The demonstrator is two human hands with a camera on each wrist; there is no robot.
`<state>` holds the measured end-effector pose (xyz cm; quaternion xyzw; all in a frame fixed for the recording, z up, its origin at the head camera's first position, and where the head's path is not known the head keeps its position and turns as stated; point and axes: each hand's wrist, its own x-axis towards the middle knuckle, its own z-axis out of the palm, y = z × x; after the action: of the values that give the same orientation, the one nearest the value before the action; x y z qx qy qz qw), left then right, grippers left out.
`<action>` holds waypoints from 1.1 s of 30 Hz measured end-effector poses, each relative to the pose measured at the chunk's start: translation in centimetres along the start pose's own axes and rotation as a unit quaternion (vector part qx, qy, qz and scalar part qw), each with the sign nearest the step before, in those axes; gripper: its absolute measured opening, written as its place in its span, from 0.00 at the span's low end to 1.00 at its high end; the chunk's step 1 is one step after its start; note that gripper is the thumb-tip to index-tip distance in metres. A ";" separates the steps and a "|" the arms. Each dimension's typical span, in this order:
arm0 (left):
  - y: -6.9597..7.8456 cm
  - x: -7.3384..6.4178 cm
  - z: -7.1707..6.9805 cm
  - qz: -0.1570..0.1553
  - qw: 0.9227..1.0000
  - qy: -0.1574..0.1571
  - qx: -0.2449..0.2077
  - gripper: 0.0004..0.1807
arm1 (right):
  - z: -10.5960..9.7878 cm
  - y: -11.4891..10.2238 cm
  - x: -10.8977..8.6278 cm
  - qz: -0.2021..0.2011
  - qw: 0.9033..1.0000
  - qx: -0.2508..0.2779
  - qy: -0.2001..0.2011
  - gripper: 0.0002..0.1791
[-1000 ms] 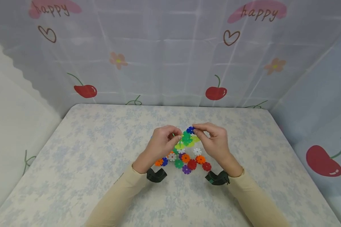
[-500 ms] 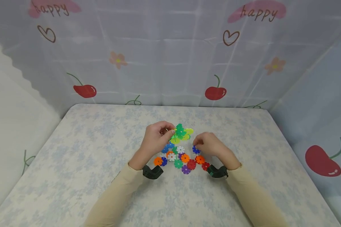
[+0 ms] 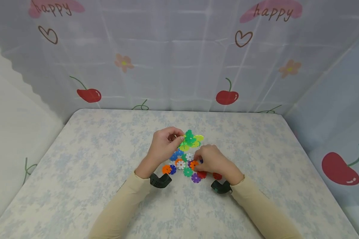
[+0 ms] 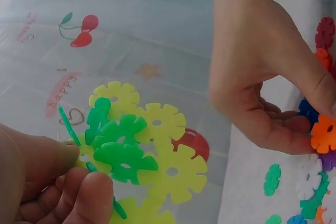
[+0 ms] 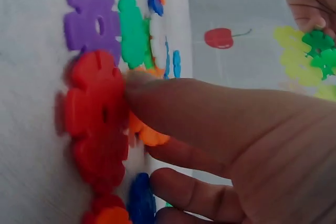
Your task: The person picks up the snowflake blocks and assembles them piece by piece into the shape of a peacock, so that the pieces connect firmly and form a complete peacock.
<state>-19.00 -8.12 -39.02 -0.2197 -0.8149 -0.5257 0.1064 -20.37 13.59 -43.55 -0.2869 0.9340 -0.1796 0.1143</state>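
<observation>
My left hand (image 3: 165, 142) pinches a joined cluster of yellow and green snowflake discs (image 3: 190, 138), held up above the table. In the left wrist view several yellow discs (image 4: 172, 171) fan out around green discs (image 4: 126, 162), with the thumb and finger at the near yellow one. My right hand (image 3: 213, 160) is down at the pile of loose discs, its thumb and finger pinching an orange snowflake disc (image 3: 193, 165). The right wrist view shows that thumb in front of the orange disc (image 5: 149, 132). A blue disc (image 5: 142, 200) lies close by the other fingers.
Loose discs lie around the right hand: red (image 5: 102, 114), purple (image 3: 196, 178), green (image 3: 187, 172), white (image 3: 180, 165) and another orange (image 3: 166, 169). The patterned tablecloth (image 3: 107, 142) covers the table. A printed curtain (image 3: 173, 56) hangs behind it.
My right hand has gone from beside the cluster down to the pile with the blue disc, let it go, and shifted left to the orange disc. The left hand drew slightly left with the cluster.
</observation>
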 end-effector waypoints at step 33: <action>0.0 -0.2 0.4 0.017 1.000 -0.011 0.023 0.04 | 1.2 -0.7 0.0 -0.003 0.999 0.050 -0.015 0.14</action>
<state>-18.80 -7.86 -39.27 -0.2371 -0.8239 -0.5026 0.1113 -19.69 12.73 -44.32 -0.2867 0.9211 -0.2220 0.1421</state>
